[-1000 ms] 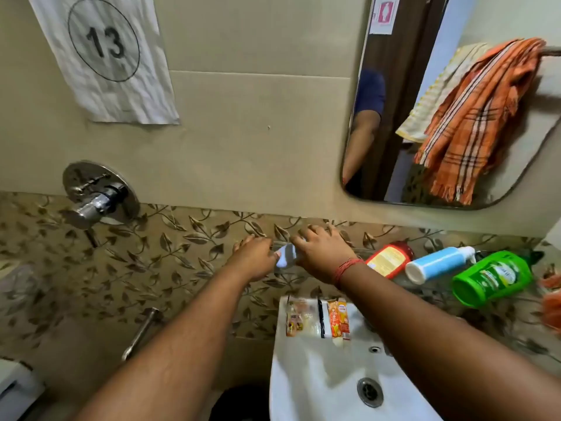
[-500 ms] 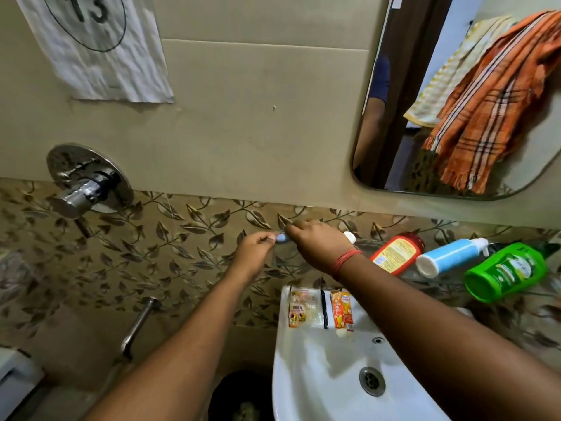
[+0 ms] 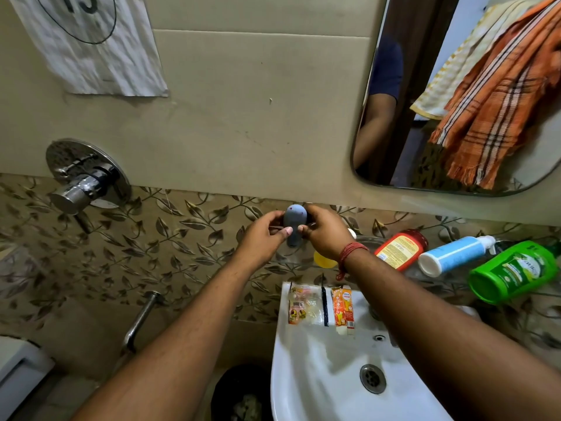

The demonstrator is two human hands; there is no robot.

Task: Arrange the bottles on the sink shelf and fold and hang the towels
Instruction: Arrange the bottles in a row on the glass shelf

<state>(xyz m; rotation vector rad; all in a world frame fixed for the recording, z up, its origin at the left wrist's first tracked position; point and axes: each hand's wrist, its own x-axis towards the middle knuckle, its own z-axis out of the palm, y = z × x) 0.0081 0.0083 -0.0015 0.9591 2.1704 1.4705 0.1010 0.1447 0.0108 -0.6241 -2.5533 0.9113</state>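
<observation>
Both hands work 1 small grey bottle at the glass shelf's left end, by the wall. Left hand pinches its side, right hand wraps the other. Best set it upright w/ base flat, then release; 3 bottles still lie tipped: red, blue, green.

The wall paper sheet bears a cut-off, circled "13".
</observation>
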